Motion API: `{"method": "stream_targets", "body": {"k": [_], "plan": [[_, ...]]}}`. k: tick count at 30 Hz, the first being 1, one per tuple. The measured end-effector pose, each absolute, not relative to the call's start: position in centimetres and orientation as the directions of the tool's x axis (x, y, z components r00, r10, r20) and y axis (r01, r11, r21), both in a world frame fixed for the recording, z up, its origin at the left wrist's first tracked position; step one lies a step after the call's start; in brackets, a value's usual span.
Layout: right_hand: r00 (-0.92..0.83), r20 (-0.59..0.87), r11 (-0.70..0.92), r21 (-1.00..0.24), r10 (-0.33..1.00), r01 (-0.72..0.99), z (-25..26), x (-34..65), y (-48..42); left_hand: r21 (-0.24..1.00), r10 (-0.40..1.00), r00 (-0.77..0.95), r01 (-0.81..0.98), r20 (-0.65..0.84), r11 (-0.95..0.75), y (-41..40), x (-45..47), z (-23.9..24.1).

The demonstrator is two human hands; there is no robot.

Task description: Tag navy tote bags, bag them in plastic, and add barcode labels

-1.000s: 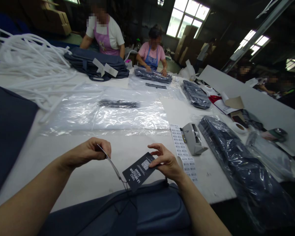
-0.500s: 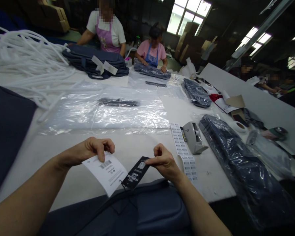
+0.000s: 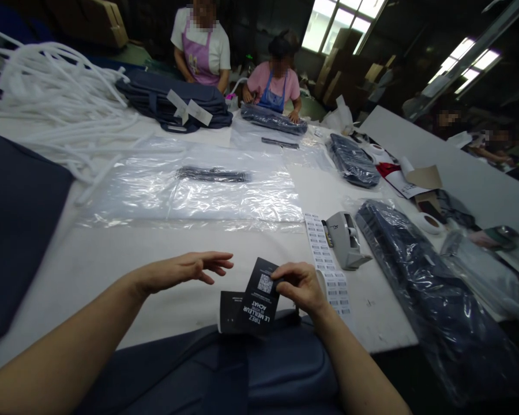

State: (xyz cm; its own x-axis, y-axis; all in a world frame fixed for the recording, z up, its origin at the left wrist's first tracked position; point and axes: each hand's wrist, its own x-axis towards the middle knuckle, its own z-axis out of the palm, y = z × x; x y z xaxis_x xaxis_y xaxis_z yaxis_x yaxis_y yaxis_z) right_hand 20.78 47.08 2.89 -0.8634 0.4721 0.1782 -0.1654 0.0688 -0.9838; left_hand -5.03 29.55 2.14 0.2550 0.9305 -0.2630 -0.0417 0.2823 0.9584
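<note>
Between thumb and fingers my right hand (image 3: 300,286) pinches the edge of a black hang tag (image 3: 260,297) with a QR code and white print. Another dark tag (image 3: 230,311) with a pale edge sits partly behind it. My left hand (image 3: 189,271) is held in the air left of the tags, fingers stretched out, touching nothing. Below both hands lies a navy bag (image 3: 225,374) with a strap across it, at the table's near edge. The tags' cord is hidden now.
A label dispenser (image 3: 346,239) stands beside a strip of barcode stickers (image 3: 322,248). Clear plastic bags (image 3: 237,202) lie mid-table. Bagged navy goods (image 3: 398,259) are at right, white tubing (image 3: 64,86) and stacked navy bags (image 3: 177,98) at far left. Two people (image 3: 201,46) work across the table.
My left hand has let go of the white paper tag and opened. That tag's white face no longer shows. My right hand has turned the black tag more upright.
</note>
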Motion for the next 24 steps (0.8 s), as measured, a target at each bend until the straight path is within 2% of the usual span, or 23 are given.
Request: {"method": "stream_targets", "body": {"k": [3,5,9,13,17,21,24], "plan": [[-0.834,0.137,-0.054,-0.979,0.534,-0.195,2.8,20.6,46.7,0.886,0.855,0.312,-0.074,-0.415,0.457,30.0,-2.6,0.2],[-0.843,0.109,-0.136,-0.968,0.526,-0.210,2.8,20.4,46.5,0.856,0.820,0.354,-0.093,-0.449,0.509,30.2,-1.2,-0.6],[-0.847,0.108,-0.211,-0.945,0.521,-0.250,2.5,20.2,46.6,0.856,0.864,0.318,-0.218,-0.391,0.468,30.4,0.3,-0.6],[-0.828,0.145,-0.207,-0.932,0.541,-0.298,2.0,20.4,47.1,0.832,0.895,0.150,-0.331,-0.419,0.445,30.8,0.5,0.0],[-0.843,0.211,-0.184,-0.923,0.495,-0.339,1.7,20.9,47.5,0.857,0.889,0.003,-0.261,-0.458,0.443,31.0,-1.1,1.3],[-0.811,0.248,-0.202,-0.892,0.530,-0.405,1.7,21.2,47.8,0.867,0.900,0.046,-0.253,-0.433,0.430,30.4,-3.5,3.6],[-0.818,0.295,-0.206,-0.874,0.493,-0.440,1.5,21.3,48.0,0.889,0.915,0.013,-0.233,-0.402,0.394,29.8,-4.7,4.9]]}}
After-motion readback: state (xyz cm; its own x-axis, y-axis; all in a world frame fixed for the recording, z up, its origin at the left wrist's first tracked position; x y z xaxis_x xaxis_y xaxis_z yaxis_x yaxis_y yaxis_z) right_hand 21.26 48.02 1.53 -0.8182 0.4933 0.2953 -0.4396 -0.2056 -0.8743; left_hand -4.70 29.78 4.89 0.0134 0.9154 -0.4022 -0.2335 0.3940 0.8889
